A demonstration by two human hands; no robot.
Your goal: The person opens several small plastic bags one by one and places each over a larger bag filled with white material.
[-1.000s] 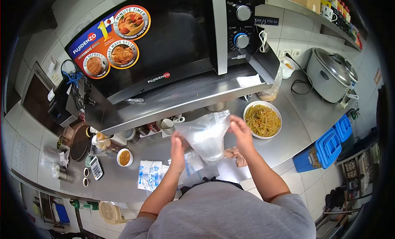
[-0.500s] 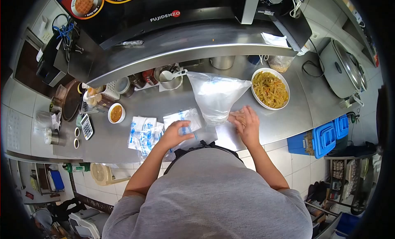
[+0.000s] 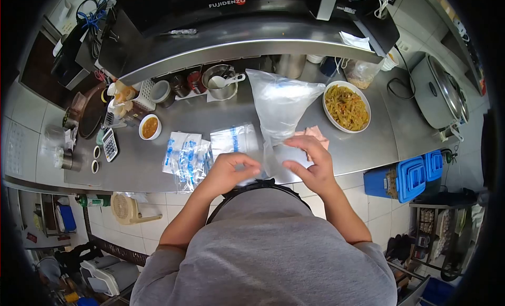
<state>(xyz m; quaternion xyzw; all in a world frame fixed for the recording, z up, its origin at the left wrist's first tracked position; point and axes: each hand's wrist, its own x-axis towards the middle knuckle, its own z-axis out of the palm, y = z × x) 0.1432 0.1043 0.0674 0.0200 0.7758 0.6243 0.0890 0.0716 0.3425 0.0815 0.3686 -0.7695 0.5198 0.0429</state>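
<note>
Nearer together than half a second ago, the left hand (image 3: 230, 171), narrowly open, and right hand (image 3: 315, 163), wider, flank the plastic bag (image 3: 281, 108) over the bench (image 3: 350, 152), and this bag could slip because neither seems to grip it.

Translucent plastic bag (image 3: 284, 106) on counter (image 3: 360, 153), far end flared.

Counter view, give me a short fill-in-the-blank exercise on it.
1. The clear bag is to the ____ of the large bowl.
2. The tub lids at the right are ____ in colour.
3. Left of the sauce bowl lies a ____ with rows of keys.
4. The hand nearest the pink item is the ____ one.

Missing words: left; blue; calculator; right.
</note>
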